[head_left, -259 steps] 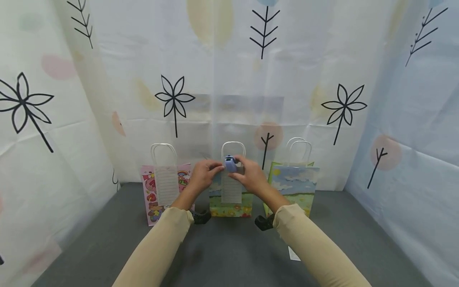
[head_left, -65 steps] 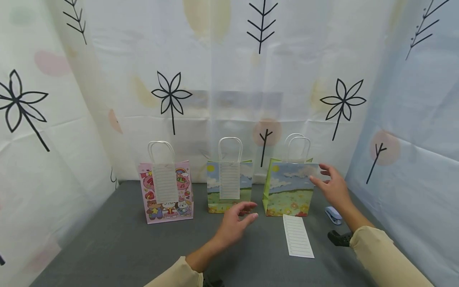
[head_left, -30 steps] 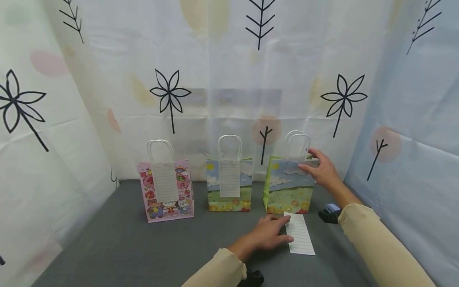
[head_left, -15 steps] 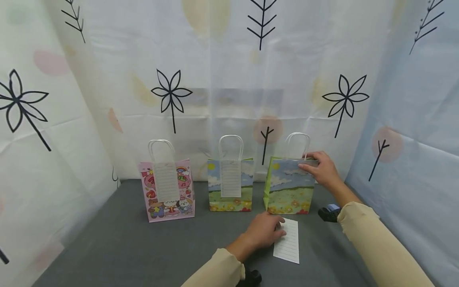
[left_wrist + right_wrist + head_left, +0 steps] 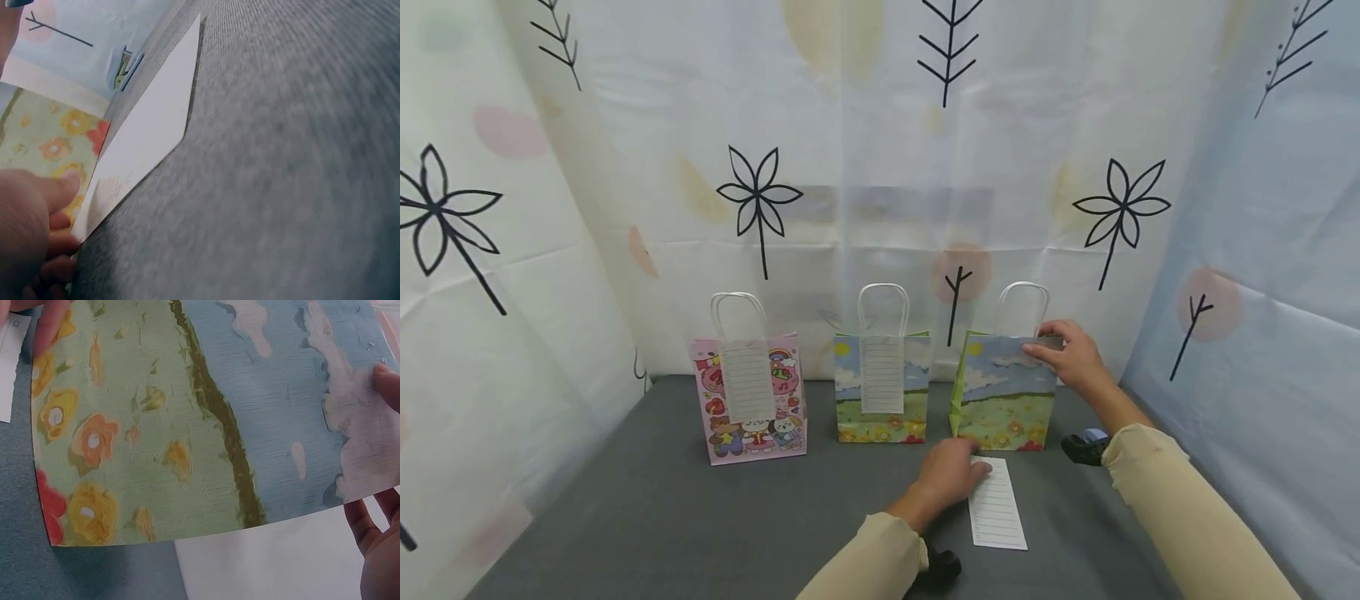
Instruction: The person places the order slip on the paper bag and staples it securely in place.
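The right-hand paper gift bag (image 5: 1007,392), with a flower meadow and cloudy sky, stands upright. My right hand (image 5: 1071,358) holds its upper right edge, thumb (image 5: 389,384) on the front and fingers behind. A loose white lined paper slip (image 5: 997,504) lies on the table before the bag. My left hand (image 5: 946,477) grips its far left corner, fingers curled at the edge in the left wrist view; the slip's corner is partly hidden. One left finger (image 5: 51,325) reaches the bag's bottom edge. A pale blue stapler (image 5: 1095,434) sits partly hidden beside my right wrist.
A second meadow bag (image 5: 846,417) stands in the middle, a pink cartoon bag (image 5: 715,450) at the left. Each has a lined slip hanging over its front below white handles. Patterned curtains (image 5: 880,225) wall in the grey table (image 5: 700,533) at the back and sides.
The stapler has gone from my right hand to the table. My right hand has taken hold of the right bag; my left hand has reached the loose slip and shifted it left.
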`<state>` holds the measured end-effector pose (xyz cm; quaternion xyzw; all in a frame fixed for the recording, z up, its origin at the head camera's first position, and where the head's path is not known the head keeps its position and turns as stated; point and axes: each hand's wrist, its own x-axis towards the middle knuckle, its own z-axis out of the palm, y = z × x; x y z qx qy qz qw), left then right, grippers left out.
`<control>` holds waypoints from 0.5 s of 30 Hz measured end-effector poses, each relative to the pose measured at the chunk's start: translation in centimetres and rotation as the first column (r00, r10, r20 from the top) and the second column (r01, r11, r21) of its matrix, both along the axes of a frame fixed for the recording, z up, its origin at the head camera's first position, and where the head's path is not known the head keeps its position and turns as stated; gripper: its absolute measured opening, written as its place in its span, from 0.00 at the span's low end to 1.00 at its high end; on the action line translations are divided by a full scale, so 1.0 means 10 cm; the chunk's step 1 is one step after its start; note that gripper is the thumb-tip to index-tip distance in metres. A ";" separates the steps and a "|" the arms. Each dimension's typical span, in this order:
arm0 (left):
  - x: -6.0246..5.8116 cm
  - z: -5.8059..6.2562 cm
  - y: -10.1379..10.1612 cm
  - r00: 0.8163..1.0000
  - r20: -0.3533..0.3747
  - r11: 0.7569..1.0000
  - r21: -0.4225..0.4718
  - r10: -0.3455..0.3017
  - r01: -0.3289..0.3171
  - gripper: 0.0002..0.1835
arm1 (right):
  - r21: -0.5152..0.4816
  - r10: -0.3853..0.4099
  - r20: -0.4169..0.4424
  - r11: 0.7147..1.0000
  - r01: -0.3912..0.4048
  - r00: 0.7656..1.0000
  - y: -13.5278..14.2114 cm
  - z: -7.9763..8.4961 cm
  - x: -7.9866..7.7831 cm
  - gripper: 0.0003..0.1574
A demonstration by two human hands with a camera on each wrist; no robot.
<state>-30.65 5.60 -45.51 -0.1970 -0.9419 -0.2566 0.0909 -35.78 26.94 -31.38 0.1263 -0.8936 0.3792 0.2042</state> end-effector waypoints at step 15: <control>-0.04 -0.04 -0.04 0.998 -0.007 0.987 0.147 0.063 -0.061 0.12 | -0.066 0.000 0.055 0.998 0.004 0.999 0.00 -0.05 0.02 0.23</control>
